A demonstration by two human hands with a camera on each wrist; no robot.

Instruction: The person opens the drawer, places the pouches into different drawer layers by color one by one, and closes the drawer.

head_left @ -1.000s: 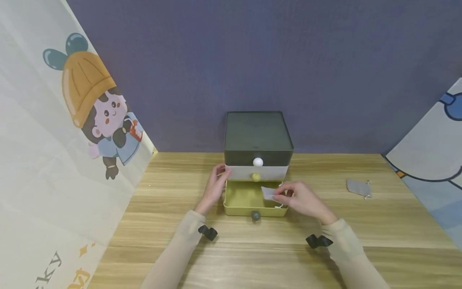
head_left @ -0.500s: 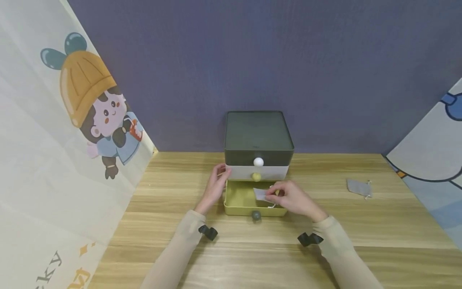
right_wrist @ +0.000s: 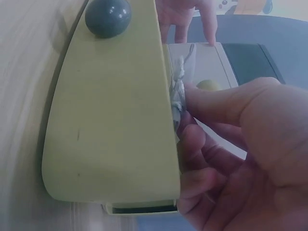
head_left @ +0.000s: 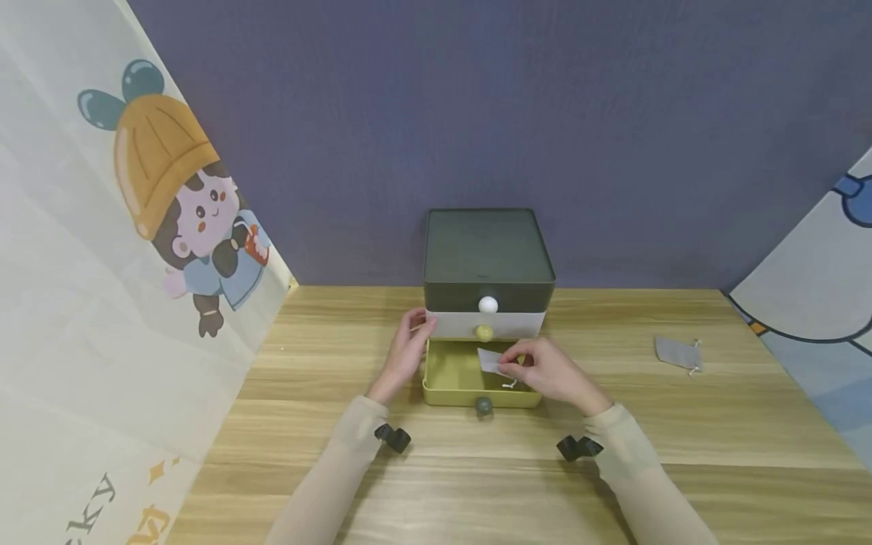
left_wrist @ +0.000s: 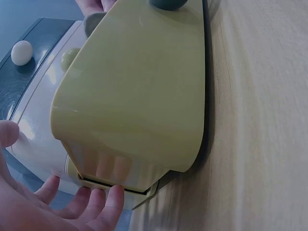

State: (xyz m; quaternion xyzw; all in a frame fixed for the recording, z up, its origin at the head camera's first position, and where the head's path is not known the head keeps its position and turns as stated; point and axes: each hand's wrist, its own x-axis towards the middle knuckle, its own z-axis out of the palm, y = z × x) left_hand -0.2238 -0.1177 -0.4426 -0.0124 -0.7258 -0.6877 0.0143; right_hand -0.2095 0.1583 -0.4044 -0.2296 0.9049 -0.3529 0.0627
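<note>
A small desktop drawer cabinet [head_left: 487, 250] has a dark green top, a white drawer [head_left: 453, 325] below it and a yellow-green bottom drawer [head_left: 450, 398] pulled out. My left hand [head_left: 405, 354] rests on the cabinet's left side, its thumb at the front corner and fingertips touching the side. Over the right part of the pulled-out drawer, my right hand [head_left: 550, 372] pinches a small pale grey drawstring pouch [head_left: 487, 360] between thumb and fingers. White cord ends dangle from the pouch. In the right wrist view, the drawer front [right_wrist: 110, 125] hides the drawer's inside.
Another grey drawstring pouch [head_left: 677, 353] lies on the wooden table [head_left: 490, 492] to the right. Behind the cabinet stands a blue-purple partition [head_left: 477, 113]. A white panel with a cartoon figure [head_left: 204, 204] borders the left side.
My right hand has moved left over the open drawer with the pouch, mostly in the first half second. The pouch has since tilted slightly. My left hand has stayed in place.
</note>
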